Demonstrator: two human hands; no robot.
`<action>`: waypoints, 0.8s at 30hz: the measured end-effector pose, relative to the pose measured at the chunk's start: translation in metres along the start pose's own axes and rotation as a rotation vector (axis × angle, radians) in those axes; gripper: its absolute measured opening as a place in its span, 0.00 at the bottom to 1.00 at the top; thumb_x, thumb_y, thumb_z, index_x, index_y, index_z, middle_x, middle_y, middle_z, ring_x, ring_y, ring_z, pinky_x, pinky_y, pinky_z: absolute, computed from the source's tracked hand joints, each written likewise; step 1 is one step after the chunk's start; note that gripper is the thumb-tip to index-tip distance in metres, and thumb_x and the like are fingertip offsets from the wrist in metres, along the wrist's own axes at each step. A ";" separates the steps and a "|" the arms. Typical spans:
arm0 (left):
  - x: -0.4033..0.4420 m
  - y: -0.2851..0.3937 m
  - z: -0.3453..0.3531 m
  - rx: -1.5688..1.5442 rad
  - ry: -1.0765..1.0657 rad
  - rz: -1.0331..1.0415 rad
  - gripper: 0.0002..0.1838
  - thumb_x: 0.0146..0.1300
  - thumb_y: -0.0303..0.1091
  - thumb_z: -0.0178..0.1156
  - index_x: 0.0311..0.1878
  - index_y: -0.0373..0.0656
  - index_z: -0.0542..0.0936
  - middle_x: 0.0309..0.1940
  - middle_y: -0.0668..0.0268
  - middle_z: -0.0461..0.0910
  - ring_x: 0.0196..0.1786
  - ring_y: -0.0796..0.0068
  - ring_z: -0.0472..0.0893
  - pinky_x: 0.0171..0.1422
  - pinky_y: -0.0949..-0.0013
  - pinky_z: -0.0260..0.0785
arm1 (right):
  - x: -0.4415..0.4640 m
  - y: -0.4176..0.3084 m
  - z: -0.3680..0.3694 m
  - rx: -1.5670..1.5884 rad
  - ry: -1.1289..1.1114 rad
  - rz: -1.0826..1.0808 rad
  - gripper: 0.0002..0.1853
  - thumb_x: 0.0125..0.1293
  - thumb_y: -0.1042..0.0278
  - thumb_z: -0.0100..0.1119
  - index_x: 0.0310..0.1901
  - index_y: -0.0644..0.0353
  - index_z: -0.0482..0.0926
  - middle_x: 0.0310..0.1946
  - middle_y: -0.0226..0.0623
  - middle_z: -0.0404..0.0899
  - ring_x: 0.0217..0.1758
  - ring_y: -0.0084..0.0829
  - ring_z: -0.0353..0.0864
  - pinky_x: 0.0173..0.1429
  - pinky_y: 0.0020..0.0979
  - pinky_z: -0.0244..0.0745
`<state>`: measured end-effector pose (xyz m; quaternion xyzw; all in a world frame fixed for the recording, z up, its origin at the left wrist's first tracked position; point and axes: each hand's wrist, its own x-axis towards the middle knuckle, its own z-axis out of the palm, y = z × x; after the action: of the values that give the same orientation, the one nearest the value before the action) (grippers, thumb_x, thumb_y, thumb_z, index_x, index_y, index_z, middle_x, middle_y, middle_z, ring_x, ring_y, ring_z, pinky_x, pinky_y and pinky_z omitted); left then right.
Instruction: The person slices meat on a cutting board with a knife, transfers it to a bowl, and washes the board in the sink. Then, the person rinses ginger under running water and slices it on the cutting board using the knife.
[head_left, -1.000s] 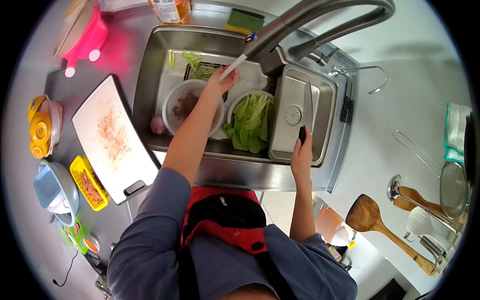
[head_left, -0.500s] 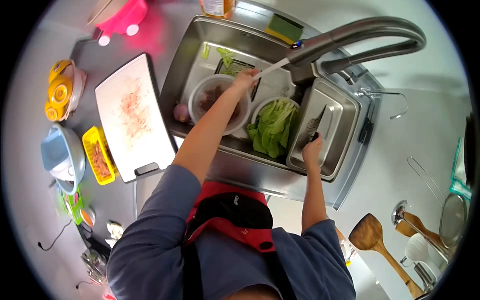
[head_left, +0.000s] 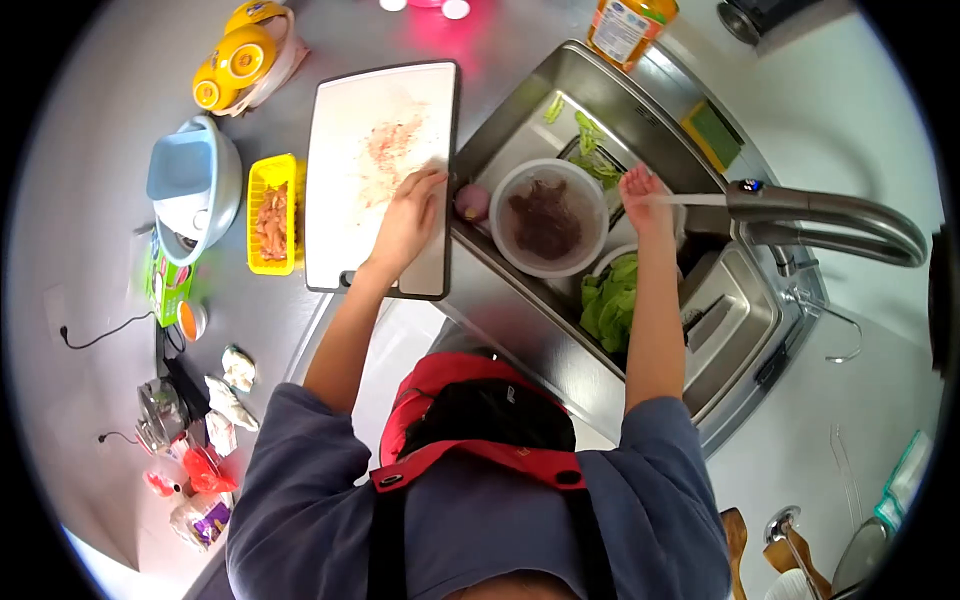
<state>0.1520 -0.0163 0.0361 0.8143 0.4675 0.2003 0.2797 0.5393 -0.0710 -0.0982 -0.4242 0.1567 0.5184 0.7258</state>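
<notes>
My left hand is over the right side of the white cutting board, with its fingers stretched out and holding nothing; whether it touches the board I cannot tell. Reddish smears mark the board. In the sink, my right hand is palm up and open under the water stream from the faucet. Just left of it stands a translucent bowl of dark reddish-brown contents. Leafy greens lie partly behind my right forearm. The knife rests in the small side basin.
A purple onion sits beside the bowl. Left of the board are a yellow basket of raw meat pieces, blue bowls and yellow bowls. A soap bottle and sponge stand behind the sink.
My right hand has let go of the knife and moved under the water. My left hand has gone from the stream to the cutting board. The view has turned left.
</notes>
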 end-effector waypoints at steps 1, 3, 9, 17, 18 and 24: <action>-0.006 -0.006 -0.016 -0.004 -0.008 -0.012 0.20 0.58 0.18 0.53 0.54 0.39 0.77 0.58 0.52 0.73 0.61 0.51 0.71 0.67 0.59 0.64 | 0.019 0.011 0.001 0.007 0.006 -0.031 0.27 0.73 0.58 0.49 0.63 0.73 0.65 0.59 0.50 0.69 0.56 0.42 0.71 0.62 0.37 0.71; -0.025 -0.013 -0.037 0.073 0.035 -0.008 0.20 0.57 0.17 0.53 0.54 0.39 0.78 0.58 0.53 0.74 0.62 0.52 0.71 0.67 0.59 0.64 | 0.046 0.049 -0.024 -0.741 0.001 -0.156 0.27 0.71 0.57 0.51 0.62 0.72 0.67 0.57 0.50 0.71 0.55 0.43 0.73 0.61 0.38 0.71; -0.065 -0.064 -0.049 0.459 0.205 -0.122 0.22 0.63 0.22 0.53 0.62 0.39 0.73 0.65 0.51 0.68 0.67 0.51 0.68 0.72 0.60 0.60 | -0.066 0.147 0.066 -1.530 -0.166 -0.798 0.20 0.65 0.56 0.56 0.49 0.65 0.78 0.46 0.54 0.78 0.50 0.51 0.76 0.59 0.45 0.68; -0.066 -0.073 -0.055 0.328 0.089 -0.222 0.23 0.68 0.27 0.51 0.65 0.34 0.68 0.69 0.51 0.63 0.73 0.53 0.60 0.76 0.60 0.52 | -0.115 0.246 0.113 -1.186 -0.406 -0.446 0.27 0.67 0.45 0.55 0.38 0.71 0.76 0.31 0.62 0.78 0.37 0.56 0.79 0.42 0.46 0.70; -0.066 -0.070 -0.058 0.342 0.063 -0.259 0.23 0.68 0.28 0.52 0.66 0.35 0.67 0.70 0.52 0.62 0.74 0.54 0.59 0.77 0.59 0.51 | -0.114 0.261 0.107 -1.060 -0.335 -0.438 0.26 0.67 0.47 0.55 0.39 0.71 0.76 0.32 0.63 0.77 0.38 0.56 0.78 0.43 0.45 0.70; -0.083 -0.088 -0.071 0.316 0.149 -0.439 0.33 0.62 0.43 0.64 0.64 0.34 0.67 0.59 0.48 0.71 0.61 0.53 0.72 0.65 0.59 0.64 | -0.136 0.188 0.070 -0.923 -0.297 -0.344 0.19 0.69 0.55 0.56 0.41 0.69 0.77 0.26 0.43 0.79 0.29 0.30 0.75 0.38 0.33 0.71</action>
<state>0.0136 -0.0341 0.0286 0.7101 0.6775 0.1187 0.1508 0.3019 -0.0817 -0.0509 -0.6419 -0.2653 0.4612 0.5521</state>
